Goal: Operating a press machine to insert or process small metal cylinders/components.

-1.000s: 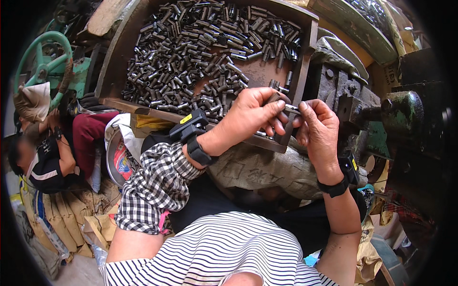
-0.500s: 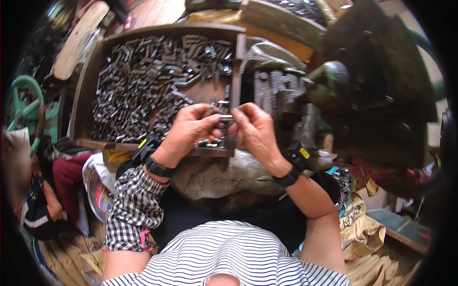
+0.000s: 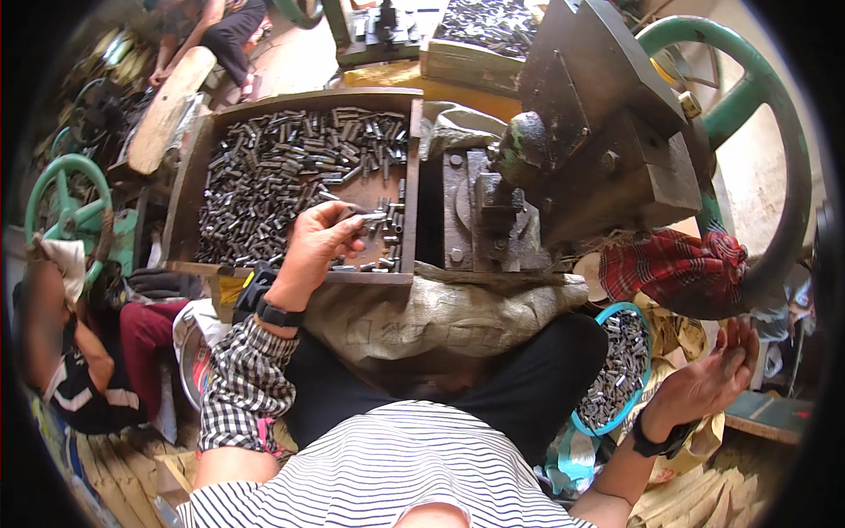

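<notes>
My left hand [image 3: 319, 245] rests at the near edge of a wooden tray [image 3: 187, 189] filled with several small dark metal tubes [image 3: 282, 176]. Its fingers pinch a few of these tubes [image 3: 368, 216]. My right hand [image 3: 713, 374] is far out to the right, fingers spread and holding nothing, just beside a blue-rimmed basin [image 3: 616, 365] with more metal tubes in it. Both wrists wear black bands. Between the hands stands a heavy metal press [image 3: 563, 150] with a block-shaped die bed [image 3: 480, 211].
A large green handwheel [image 3: 766, 150] curves behind the press, with a red checked cloth [image 3: 673, 264] draped below it. A sack [image 3: 440, 312] covers my lap. Another person [image 3: 79, 352] sits at the lower left near a smaller green wheel [image 3: 66, 189].
My two hands were together at the tray's right corner holding tubes. Now the right hand has swung away to the far right, over the blue basin, and is open. The view has turned right.
</notes>
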`<act>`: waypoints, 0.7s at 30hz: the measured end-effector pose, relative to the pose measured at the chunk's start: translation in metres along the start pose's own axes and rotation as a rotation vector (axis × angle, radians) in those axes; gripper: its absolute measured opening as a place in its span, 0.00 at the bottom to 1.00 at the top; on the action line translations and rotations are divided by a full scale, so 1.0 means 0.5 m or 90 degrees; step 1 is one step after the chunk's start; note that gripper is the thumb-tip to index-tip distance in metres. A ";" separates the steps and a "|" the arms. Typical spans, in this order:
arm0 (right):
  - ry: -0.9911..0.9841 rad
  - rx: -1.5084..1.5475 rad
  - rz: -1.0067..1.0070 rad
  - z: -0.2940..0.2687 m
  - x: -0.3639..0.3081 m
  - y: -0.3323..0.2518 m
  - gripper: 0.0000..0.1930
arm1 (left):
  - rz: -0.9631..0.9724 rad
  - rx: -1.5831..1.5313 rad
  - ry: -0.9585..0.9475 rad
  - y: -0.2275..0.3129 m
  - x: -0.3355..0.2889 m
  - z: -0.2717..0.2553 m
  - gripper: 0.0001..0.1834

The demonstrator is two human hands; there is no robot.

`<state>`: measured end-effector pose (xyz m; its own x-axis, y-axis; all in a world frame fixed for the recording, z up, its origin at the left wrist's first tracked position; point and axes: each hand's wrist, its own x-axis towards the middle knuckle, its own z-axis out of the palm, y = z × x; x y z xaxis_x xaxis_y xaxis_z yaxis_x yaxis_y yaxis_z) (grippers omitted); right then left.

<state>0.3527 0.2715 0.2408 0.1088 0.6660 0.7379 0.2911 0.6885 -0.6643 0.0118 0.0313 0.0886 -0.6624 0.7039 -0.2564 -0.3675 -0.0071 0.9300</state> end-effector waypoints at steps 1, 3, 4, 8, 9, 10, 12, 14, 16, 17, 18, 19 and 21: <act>-0.043 -0.009 0.001 -0.002 0.026 0.041 0.19 | 0.009 0.012 -0.003 0.005 -0.002 0.006 0.09; -0.120 0.033 0.033 -0.009 0.027 0.185 0.20 | -0.014 -0.033 -0.042 0.008 0.015 0.047 0.10; -0.197 0.075 0.068 -0.002 0.019 0.227 0.22 | -0.021 -0.031 -0.056 0.009 0.021 0.064 0.10; -0.153 0.269 0.021 0.066 -0.003 0.185 0.22 | -0.044 -0.043 -0.121 0.001 0.054 0.134 0.10; -0.179 0.167 -0.012 0.044 0.010 0.207 0.25 | -0.046 -0.051 -0.129 -0.005 0.066 0.142 0.10; -0.205 0.064 -0.046 0.021 0.022 0.229 0.28 | -0.040 -0.048 -0.133 -0.006 0.078 0.147 0.10; -0.135 0.077 0.042 0.026 0.025 0.209 0.26 | -0.034 -0.038 -0.142 -0.014 0.113 0.162 0.10; -0.163 0.147 0.081 0.048 0.057 0.127 0.25 | -0.024 -0.038 -0.123 -0.009 0.132 0.167 0.09; -0.230 0.156 0.044 0.069 0.089 0.049 0.26 | -0.011 -0.022 -0.109 -0.030 0.160 0.164 0.09; -0.233 0.153 0.045 0.072 0.110 0.025 0.26 | -0.009 -0.026 -0.108 -0.035 0.170 0.166 0.08; -0.212 0.130 0.094 0.070 0.127 0.004 0.26 | -0.016 -0.032 -0.114 -0.045 0.182 0.175 0.08; -0.190 0.108 0.142 0.070 0.141 -0.014 0.25 | -0.024 -0.040 -0.117 -0.056 0.192 0.182 0.09; -0.144 0.072 0.240 0.070 0.172 -0.047 0.26 | -0.033 -0.047 -0.117 -0.063 0.201 0.194 0.09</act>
<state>0.3218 0.3225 0.3157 -0.0273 0.9136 0.4058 0.1634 0.4045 -0.8998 0.0203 0.1709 0.0591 -0.5138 0.8224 -0.2444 -0.4490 -0.0150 0.8934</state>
